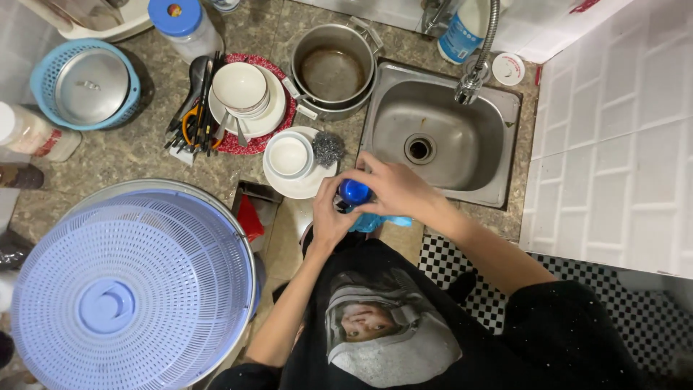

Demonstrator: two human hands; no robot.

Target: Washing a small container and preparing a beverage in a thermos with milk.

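Gripping a blue bottle (355, 192), both hands closed.

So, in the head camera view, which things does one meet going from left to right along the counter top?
Blue basket with a metal lid → utensils → stacked bowls → dirty pot → steel sink → white tiled wall.

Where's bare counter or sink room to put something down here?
Free: the sink basin, bare around its drain, and the stone counter between the blue basket and the colander lid. Crowded: stacked bowls, utensils, pot and saucer left of the sink. Both hands grip a blue-capped bottle.
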